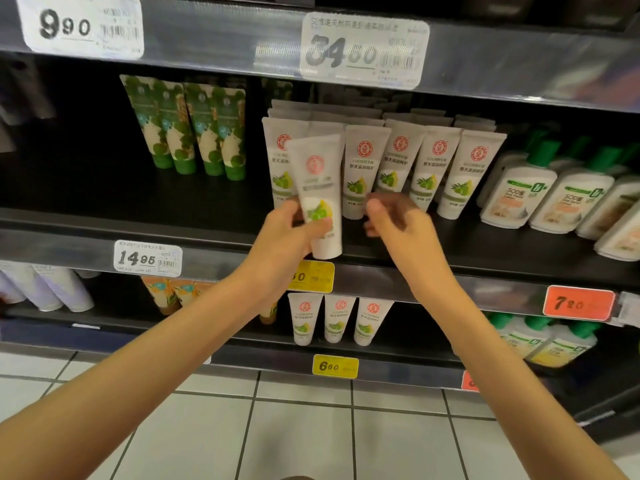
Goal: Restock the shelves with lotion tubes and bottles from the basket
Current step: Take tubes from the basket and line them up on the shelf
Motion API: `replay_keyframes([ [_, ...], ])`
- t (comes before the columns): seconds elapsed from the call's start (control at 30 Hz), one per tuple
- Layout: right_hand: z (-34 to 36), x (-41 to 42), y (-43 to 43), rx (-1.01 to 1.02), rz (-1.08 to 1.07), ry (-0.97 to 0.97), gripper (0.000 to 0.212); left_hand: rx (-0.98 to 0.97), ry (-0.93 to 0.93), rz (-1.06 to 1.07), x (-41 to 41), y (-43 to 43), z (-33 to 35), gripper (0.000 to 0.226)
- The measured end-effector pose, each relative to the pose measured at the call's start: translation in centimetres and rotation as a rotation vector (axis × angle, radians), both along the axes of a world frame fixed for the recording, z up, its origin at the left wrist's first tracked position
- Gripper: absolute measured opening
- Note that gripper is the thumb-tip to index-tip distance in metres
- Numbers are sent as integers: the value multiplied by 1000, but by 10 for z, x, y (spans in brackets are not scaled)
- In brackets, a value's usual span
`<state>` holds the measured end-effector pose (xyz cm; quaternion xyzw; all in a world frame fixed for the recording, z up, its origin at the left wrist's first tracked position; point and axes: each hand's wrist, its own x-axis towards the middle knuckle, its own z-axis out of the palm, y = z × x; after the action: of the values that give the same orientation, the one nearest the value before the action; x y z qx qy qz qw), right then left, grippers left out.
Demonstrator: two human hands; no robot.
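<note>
Before the shelf's [173,216] tube row [360,168], my left fingers [320,227] are gripping a near-upright lotion tube [317,178] (cap down); my right fingers [375,206] are hovering empty beside it.

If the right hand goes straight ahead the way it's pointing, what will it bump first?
Most likely the front row of white tubes standing on the shelf, right behind the right hand. Depth is hard to judge, so its fingertips may already be nearly touching them.

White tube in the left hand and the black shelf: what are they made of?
White tube: probably soft matte plastic; flat crimped top, dull printed surface. Black shelf: smooth with faint sheen, perhaps painted metal or laminate; cannot tell which.
</note>
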<state>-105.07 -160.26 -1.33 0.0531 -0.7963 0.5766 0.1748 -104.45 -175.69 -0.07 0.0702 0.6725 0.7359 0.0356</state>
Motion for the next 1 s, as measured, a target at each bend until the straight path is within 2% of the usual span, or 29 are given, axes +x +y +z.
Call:
replay_keyframes([
  [0.03,0,7,0,-24,113,-27,15,-3,15,-39,-2,8,3,34],
  [0.1,1,11,5,8,171,-45,24,-27,42,-112,-6,25,7,36],
  [0.2,4,7,19,78,113,-58,32,9,3,-157,-13,41,8,34],
  [0.3,0,1,35,129,99,-40,30,-37,6,-172,-17,48,7,36],
  [0.47,-7,-21,51,220,-135,16,31,-84,-20,-99,-16,43,0,37],
  [0.57,-9,-32,50,257,-197,9,33,-68,-2,-99,-12,34,-2,34],
  [0.73,-12,-41,51,214,-234,-25,33,-66,20,-77,-10,19,-2,28],
  [1.0,-8,-48,49,280,-267,-69,33,-59,10,-52,-9,3,-10,25],
])
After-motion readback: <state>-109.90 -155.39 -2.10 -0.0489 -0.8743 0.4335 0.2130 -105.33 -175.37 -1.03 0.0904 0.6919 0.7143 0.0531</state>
